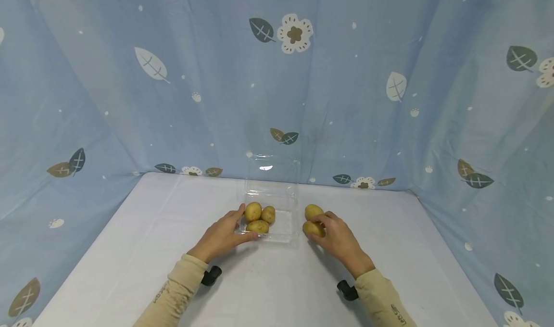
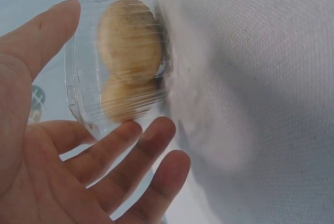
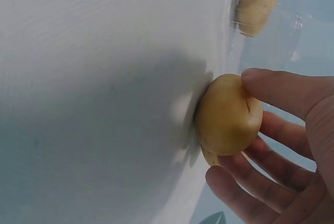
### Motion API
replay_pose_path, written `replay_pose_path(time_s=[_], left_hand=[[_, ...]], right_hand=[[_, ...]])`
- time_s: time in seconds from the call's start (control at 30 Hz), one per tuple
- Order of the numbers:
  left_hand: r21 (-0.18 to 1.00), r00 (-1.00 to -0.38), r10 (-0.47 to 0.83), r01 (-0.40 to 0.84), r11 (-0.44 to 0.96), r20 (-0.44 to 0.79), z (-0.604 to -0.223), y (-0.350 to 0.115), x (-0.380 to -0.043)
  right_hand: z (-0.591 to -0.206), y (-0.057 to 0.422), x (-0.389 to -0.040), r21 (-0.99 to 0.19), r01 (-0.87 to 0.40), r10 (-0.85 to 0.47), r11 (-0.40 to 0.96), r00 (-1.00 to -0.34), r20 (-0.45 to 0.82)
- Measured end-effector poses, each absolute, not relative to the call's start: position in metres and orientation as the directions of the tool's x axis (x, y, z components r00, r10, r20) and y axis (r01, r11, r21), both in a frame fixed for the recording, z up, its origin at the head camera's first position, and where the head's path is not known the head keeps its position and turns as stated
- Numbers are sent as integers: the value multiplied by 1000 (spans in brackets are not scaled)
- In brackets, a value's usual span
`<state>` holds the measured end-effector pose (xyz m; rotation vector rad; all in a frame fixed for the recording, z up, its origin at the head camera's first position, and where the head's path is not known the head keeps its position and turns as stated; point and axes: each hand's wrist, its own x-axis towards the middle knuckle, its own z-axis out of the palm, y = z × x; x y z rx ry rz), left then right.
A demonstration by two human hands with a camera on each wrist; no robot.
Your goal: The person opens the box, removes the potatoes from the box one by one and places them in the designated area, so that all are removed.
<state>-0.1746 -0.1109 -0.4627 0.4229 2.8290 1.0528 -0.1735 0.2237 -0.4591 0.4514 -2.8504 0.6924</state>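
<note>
Gripping the near potato [image 1: 310, 229] with the right hand [image 1: 339, 238]: thumb on its near side, other fingers bent round the far side. Potato sits on the white table [image 1: 268, 288] ahead and to the left of the right palm, between that hand and the clear container [image 1: 284, 223]. Right hand clearly the closer one; left hand [image 1: 222, 235] is across on the container's other side.

Key relation: container lies directly left of the gripped potato, just beside it, narrow gap in head view. Potato's long axis looks roughly sideways, one end toward the container; other end under the fingers, so exact angle can't be told. Looks nearly round from the right wrist.

Far potato [image 1: 313, 210] just beyond the gripped one, next to the right fingertips; contact between the two potatoes, or with the fingers, unclear.

Left hand spread, thumb and fingers apart, at the container's near-left corner, not closed round any potato. Inside, on the left hand's side: left rear potato [image 1: 253, 211], right rear potato [image 1: 268, 215], front potato [image 1: 257, 227]. Bare floor of the container is on the right hand's side. Clear lid [image 1: 272, 173] stands raised beyond both hands.
</note>
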Motion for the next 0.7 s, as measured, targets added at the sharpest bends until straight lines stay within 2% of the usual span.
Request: replay_pose_path(time_s=[0.33, 0.7], left_hand=[[655, -958, 285, 210, 726, -9, -459, -112, -173], [657, -958, 287, 209, 725, -12, -457, -112, -173]], right_hand=[[-458, 226, -173, -416, -334, -241, 846, -935, 262], [-458, 225, -176, -412, -416, -244, 811, -879, 409]])
